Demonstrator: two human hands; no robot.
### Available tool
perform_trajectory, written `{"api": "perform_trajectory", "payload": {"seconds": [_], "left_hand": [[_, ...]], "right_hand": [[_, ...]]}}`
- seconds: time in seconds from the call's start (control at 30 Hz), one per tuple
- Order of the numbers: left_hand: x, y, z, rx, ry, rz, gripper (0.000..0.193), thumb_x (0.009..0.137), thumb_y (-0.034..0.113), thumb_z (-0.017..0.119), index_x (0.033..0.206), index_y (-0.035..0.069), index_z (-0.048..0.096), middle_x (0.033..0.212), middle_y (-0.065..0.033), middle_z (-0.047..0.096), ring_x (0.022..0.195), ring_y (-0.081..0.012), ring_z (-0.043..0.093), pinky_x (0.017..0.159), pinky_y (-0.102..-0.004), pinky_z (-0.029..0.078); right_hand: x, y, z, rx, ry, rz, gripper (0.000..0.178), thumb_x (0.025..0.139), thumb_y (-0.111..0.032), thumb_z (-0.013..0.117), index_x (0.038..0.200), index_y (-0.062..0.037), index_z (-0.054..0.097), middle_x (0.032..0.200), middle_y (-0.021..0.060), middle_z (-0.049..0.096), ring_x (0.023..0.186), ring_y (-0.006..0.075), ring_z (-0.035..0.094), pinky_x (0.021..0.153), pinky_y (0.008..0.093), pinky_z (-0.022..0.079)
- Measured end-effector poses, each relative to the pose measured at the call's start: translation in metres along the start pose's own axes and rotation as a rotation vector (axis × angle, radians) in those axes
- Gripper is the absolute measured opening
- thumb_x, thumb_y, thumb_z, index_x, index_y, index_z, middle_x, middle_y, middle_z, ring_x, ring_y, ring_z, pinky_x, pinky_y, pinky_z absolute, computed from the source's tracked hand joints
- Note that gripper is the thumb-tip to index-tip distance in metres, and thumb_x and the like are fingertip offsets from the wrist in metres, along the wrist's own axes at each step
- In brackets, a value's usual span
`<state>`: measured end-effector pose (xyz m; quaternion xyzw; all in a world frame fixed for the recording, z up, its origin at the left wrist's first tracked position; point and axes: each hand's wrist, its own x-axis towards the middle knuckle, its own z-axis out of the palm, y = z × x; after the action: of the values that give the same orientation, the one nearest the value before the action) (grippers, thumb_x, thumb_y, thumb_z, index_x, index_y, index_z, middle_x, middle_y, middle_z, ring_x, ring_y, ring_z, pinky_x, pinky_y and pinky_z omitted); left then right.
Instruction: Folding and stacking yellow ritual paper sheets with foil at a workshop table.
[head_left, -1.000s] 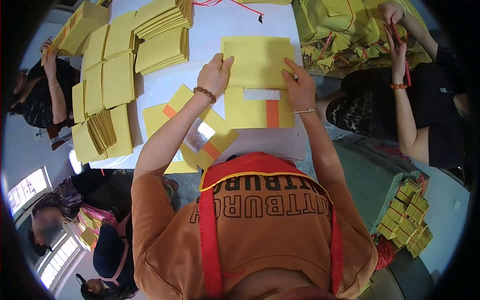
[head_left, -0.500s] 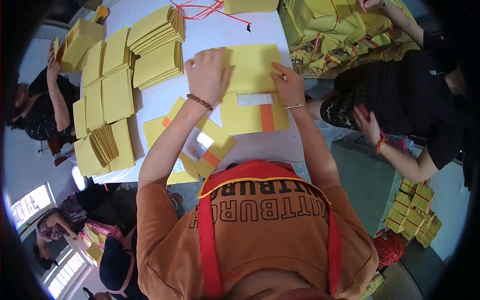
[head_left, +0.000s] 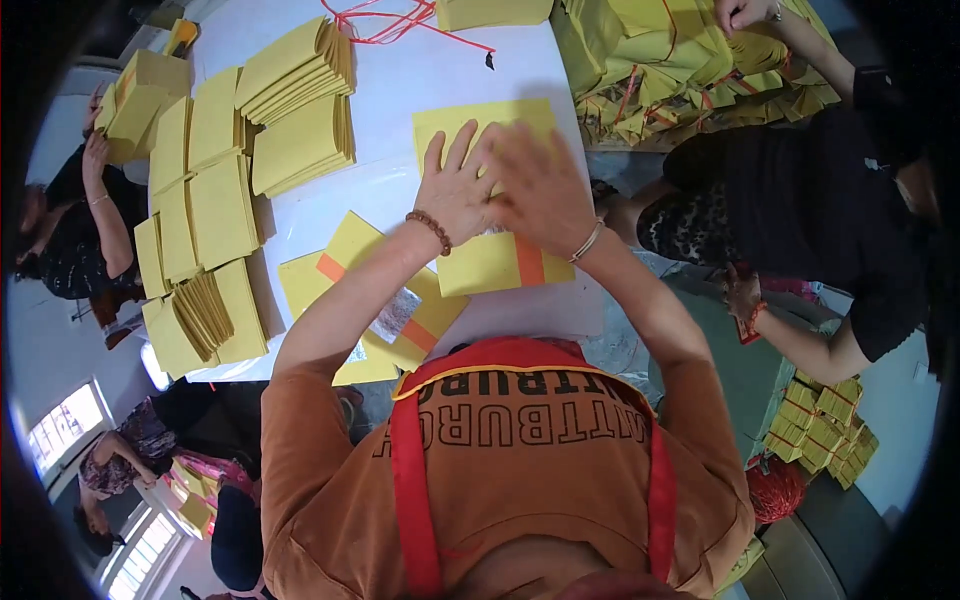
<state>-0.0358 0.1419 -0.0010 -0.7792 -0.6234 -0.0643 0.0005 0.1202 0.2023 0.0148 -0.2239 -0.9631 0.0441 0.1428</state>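
**White table, yellow paper all over**

A white table (head_left: 400, 90) carries everything. Along its left side lie rows of folded yellow stacks (head_left: 205, 195), with two thicker piles (head_left: 300, 105) just beside them toward the middle. A red string (head_left: 395, 18) trails across the far edge. Near the front edge lie loose yellow sheets (head_left: 345, 265) with orange stripes and silver foil patches. At the centre right lies a folded yellow sheet (head_left: 500, 262) with an orange stripe, both hands pressing flat on it.
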Motion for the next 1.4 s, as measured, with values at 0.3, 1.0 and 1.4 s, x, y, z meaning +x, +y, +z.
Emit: {"api": "perform_trajectory", "payload": {"seconds": [0.3, 1.0, 1.4], "left_hand": [[-0.005, -0.013, 0.007, -0.450, 0.154, -0.100, 0.056, 0.076, 0.020, 0.057, 0.126, 0.004, 0.039, 0.134, -0.0102, 0.036, 0.130, -0.0274, 0.024, 0.105, -0.0442, 0.015], [-0.015, 0.016, -0.011, 0.119, 0.089, 0.169, 0.061, 0.070, 0.029, 0.061, 0.121, -0.002, 0.044, 0.086, -0.0106, 0.054, 0.075, -0.0242, 0.053, 0.063, -0.0319, 0.045], [-0.051, -0.113, -0.088, -0.691, 0.270, 0.046, 0.040, 0.075, 0.003, 0.052, 0.114, 0.012, 0.055, 0.094, -0.0151, 0.062, 0.088, -0.0293, 0.057, 0.076, -0.0381, 0.045]], "right_hand": [[0.002, 0.005, 0.032, 0.266, 0.008, 0.068, 0.063, 0.087, -0.044, 0.042, 0.134, -0.0035, 0.030, 0.138, 0.0221, 0.026, 0.129, 0.0365, 0.022, 0.104, 0.0516, 0.015], [0.001, 0.060, 0.021, 1.559, 0.029, 0.374, 0.071, 0.086, -0.019, 0.052, 0.139, -0.0072, 0.007, 0.132, 0.0177, 0.038, 0.124, 0.0268, 0.035, 0.101, 0.0392, 0.028], [-0.082, 0.063, 0.003, 1.442, 0.329, 0.997, 0.042, 0.088, -0.022, 0.053, 0.127, -0.0095, 0.043, 0.112, 0.0032, 0.057, 0.103, 0.0152, 0.054, 0.079, 0.0301, 0.044]]}}
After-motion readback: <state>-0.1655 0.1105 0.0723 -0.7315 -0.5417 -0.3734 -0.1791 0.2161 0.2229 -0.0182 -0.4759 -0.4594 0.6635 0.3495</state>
